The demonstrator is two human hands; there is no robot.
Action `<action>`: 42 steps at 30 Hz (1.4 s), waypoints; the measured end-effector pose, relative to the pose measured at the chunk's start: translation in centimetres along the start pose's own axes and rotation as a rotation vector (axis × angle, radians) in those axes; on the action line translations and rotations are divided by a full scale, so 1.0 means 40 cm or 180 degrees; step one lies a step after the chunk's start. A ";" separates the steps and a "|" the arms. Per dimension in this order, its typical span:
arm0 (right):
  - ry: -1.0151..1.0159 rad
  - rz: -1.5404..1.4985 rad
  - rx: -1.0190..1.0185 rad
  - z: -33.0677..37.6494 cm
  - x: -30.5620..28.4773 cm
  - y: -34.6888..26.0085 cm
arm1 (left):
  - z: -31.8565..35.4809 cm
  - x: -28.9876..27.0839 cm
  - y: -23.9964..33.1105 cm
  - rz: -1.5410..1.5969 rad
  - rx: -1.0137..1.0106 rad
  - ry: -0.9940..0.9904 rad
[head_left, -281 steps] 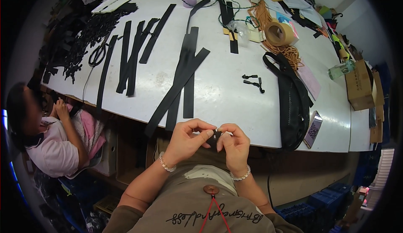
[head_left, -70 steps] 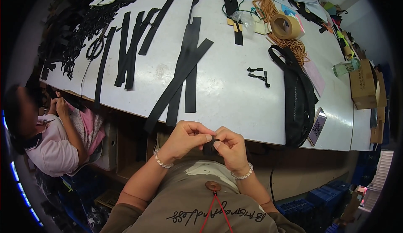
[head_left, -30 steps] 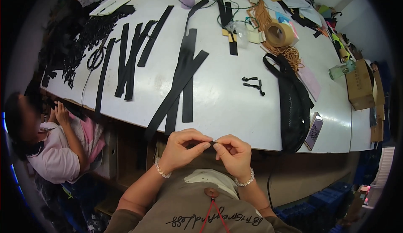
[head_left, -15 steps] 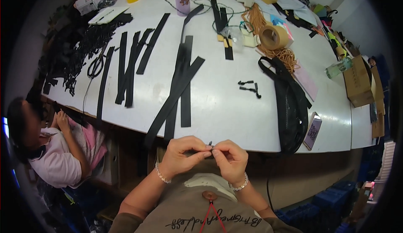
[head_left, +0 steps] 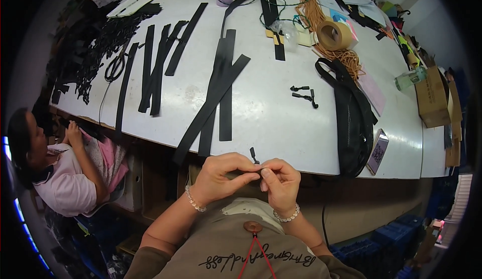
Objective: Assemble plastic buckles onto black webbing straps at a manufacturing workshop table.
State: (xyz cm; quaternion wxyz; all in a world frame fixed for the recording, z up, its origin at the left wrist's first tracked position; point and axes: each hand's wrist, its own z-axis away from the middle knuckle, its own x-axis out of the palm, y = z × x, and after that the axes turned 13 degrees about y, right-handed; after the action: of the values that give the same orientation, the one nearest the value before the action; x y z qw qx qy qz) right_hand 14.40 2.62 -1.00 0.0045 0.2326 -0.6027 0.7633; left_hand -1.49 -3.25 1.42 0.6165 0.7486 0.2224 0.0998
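A white surface (head_left: 296, 133) carries a black bag (head_left: 352, 128) at right. By its near edge, the left hand (head_left: 217, 174) and right hand (head_left: 281, 182) meet, fingers pinching a small black toggle (head_left: 253, 153) that sticks out toward the far side.

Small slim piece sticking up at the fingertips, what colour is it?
The small slim piece is black; it shows best in the head view.

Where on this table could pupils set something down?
Beyond the right hand, between crossed black strips and the black bag, nearer than the small black pieces. A smaller patch separates those crossed strips from the strips at left. Crowded: around the tape roll and orange cord, and at the black heap.
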 end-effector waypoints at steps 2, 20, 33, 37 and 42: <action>-0.0017 0.0023 -0.0152 -0.003 0.014 -0.010 | 0.007 0.004 -0.010 0.0132 -0.0117 0.0103; -0.0224 0.0866 -0.1632 -0.021 -0.008 -0.031 | 0.009 0.008 -0.032 0.0795 0.0339 0.0156; -0.0403 0.1238 -0.1878 -0.019 -0.014 -0.043 | 0.017 0.003 -0.025 0.0744 0.0055 0.0053; -0.0500 0.1227 -0.1768 -0.015 -0.016 -0.048 | 0.023 0.002 -0.031 0.0822 -0.0053 0.0024; -0.0652 0.0881 -0.1141 -0.016 -0.022 -0.049 | 0.029 0.004 -0.038 0.1039 -0.0292 -0.0043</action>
State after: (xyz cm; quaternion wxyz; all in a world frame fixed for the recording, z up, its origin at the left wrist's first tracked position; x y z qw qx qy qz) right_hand 15.51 3.98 0.37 -0.1200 0.2196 -0.7519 0.6100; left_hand -1.17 -3.98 -0.31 0.6272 0.7465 0.0890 0.2036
